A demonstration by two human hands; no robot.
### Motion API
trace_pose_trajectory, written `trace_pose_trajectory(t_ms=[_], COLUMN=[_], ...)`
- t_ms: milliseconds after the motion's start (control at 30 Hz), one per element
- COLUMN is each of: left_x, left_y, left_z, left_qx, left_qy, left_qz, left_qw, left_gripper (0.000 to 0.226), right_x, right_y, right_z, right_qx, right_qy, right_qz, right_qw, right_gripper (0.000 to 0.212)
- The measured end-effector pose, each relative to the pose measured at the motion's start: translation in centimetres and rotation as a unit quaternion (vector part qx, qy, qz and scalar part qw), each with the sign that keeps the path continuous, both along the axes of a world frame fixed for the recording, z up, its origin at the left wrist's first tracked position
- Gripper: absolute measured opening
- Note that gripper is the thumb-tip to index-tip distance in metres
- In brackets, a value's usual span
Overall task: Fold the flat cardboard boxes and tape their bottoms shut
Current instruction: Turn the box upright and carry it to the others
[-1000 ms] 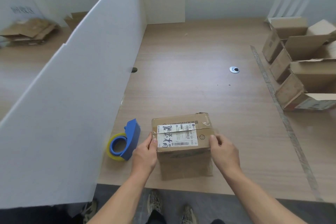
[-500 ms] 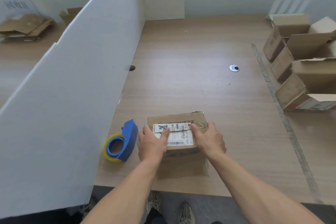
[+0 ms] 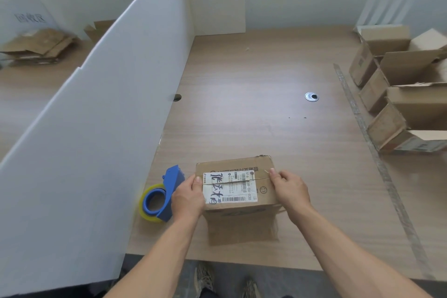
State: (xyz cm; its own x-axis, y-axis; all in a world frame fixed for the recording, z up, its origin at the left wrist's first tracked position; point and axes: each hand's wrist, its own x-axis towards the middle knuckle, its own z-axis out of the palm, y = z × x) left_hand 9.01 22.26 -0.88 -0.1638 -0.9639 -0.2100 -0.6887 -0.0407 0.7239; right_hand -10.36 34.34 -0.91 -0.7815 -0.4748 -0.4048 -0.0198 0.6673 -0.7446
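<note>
A small brown cardboard box (image 3: 238, 186) stands near the table's front edge. Its flaps are folded shut on top under a white shipping label with a seam across it. My left hand (image 3: 187, 197) holds the box's left side, thumb over the top edge. My right hand (image 3: 291, 189) holds the right side, thumb tip resting by the seam's end. A blue tape dispenser (image 3: 160, 197) with a yellowish roll lies on the table just left of my left hand.
A white partition board (image 3: 96, 128) runs along the left of the wooden table (image 3: 254, 104). Several folded open boxes (image 3: 399, 104) lie at the right edge. Flat cardboard (image 3: 36, 46) is piled beyond the partition. A metal grommet (image 3: 311, 97) sits mid-table.
Half a second ago both hands pressed on the middle of the box's top over the seam. They have slid outward and now hold the left and right sides.
</note>
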Motion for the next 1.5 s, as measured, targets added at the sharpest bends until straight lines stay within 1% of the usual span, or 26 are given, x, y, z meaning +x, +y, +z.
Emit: trace_pose_trajectory(t_ms=[67,100,133,233,333,433,500,600,700,733,800,833,900,933,1000,1033,1067,1100,1133,1200,1233,1300,1367,1400,1467,1500], left_x=[0.3,0.5,0.8,1.5,2.3,3.6,4.4,5.8,7.6,8.2,9.2,9.7,10.8,11.4,12.7,13.5,14.1,14.5,14.9,15.5,15.7,15.5,15.3,15.1,14.5,14.2], left_y=[0.2,0.3,0.3,0.6,0.7,0.4,0.3,0.6,1.2,1.5,2.4,2.8,3.7,4.2,5.0,5.3,5.5,5.5,5.3,4.9,4.9,4.8,5.1,5.4,6.1,6.6], left_z=[0.5,0.7,1.1,2.6,4.8,5.9,6.3,7.0,7.5,7.8,8.3,8.5,9.2,9.5,10.2,10.7,11.3,11.5,11.7,12.1,12.4,13.0,13.9,14.5,15.4,15.7], left_qx=[0.033,0.056,0.079,0.107,0.071,0.036,0.038,0.07,0.088,0.075,0.041,0.028,0.015,0.018,0.052,0.068,0.084,0.102,0.12,0.183,0.207,0.21,0.214,0.228,0.269,0.271], left_qy=[0.075,0.136,0.196,0.302,0.33,0.338,0.34,0.351,0.328,0.308,0.26,0.259,0.286,0.305,0.347,0.357,0.36,0.358,0.357,0.362,0.358,0.319,0.263,0.241,0.215,0.208], left_qz=[0.034,0.05,0.056,-0.002,-0.093,-0.17,-0.201,-0.242,-0.264,-0.274,-0.276,-0.279,-0.293,-0.294,-0.297,-0.307,-0.322,-0.335,-0.342,-0.314,-0.296,-0.298,-0.329,-0.34,-0.339,-0.333], left_qw=[0.996,0.988,0.976,0.947,0.937,0.925,0.918,0.902,0.903,0.908,0.924,0.924,0.912,0.906,0.888,0.88,0.871,0.866,0.861,0.858,0.861,0.875,0.881,0.88,0.876,0.879], left_gripper=[0.034,0.034,0.036,0.057,0.049,0.056,0.06,0.067,0.079,0.076,0.059,0.054,0.042,0.037,0.037,0.038,0.039,0.04,0.043,0.056,0.062,0.066,0.071,0.078,0.09,0.089], right_x=[-0.4,-0.5,-0.7,-0.7,-0.1,0.7,1.8,4.6,8.0,9.0,11.0,12.0,13.8,14.6,16.1,16.7,17.3,17.8,18.0,18.5,18.6,19.1,19.5,19.5,19.6,19.5], right_y=[0.6,0.9,1.2,2.0,3.1,4.7,5.9,7.9,9.8,10.2,10.9,11.2,11.9,12.4,13.3,13.8,14.4,14.9,15.4,16.4,16.9,17.4,18.0,18.3,18.8,18.9], right_z=[0.8,1.5,2.1,3.8,5.6,7.1,7.7,8.0,8.4,8.7,9.0,9.2,9.6,9.7,9.9,9.9,10.1,10.3,10.4,11.0,11.1,11.8,12.6,12.8,12.9,12.8], right_qx=[-0.062,-0.093,-0.114,-0.125,-0.121,-0.137,-0.123,-0.12,-0.204,-0.234,-0.287,-0.308,-0.338,-0.342,-0.331,-0.325,-0.312,-0.298,-0.283,-0.261,-0.253,-0.24,-0.22,-0.193,-0.145,-0.125], right_qy=[-0.11,-0.171,-0.205,-0.202,-0.223,-0.238,-0.239,-0.255,-0.264,-0.254,-0.227,-0.21,-0.184,-0.176,-0.15,-0.128,-0.098,-0.064,-0.031,0.015,0.034,0.062,0.099,0.125,0.189,0.22], right_qz=[-0.039,-0.062,-0.072,-0.042,-0.059,-0.095,-0.101,-0.086,-0.083,-0.087,-0.098,-0.101,-0.091,-0.083,-0.074,-0.074,-0.075,-0.075,-0.08,-0.086,-0.074,-0.05,-0.053,-0.054,-0.04,-0.025], right_qw=[0.991,0.979,0.969,0.971,0.966,0.957,0.958,0.956,0.939,0.934,0.925,0.923,0.919,0.919,0.929,0.934,0.942,0.95,0.955,0.961,0.964,0.967,0.969,0.972,0.971,0.967], right_gripper=[0.051,0.053,0.056,0.056,0.058,0.063,0.061,0.043,0.019,0.025,0.043,0.046,0.052,0.065,0.092,0.099,0.099,0.093,0.081,0.056,0.05,0.045,0.051,0.05,0.029,0.022])
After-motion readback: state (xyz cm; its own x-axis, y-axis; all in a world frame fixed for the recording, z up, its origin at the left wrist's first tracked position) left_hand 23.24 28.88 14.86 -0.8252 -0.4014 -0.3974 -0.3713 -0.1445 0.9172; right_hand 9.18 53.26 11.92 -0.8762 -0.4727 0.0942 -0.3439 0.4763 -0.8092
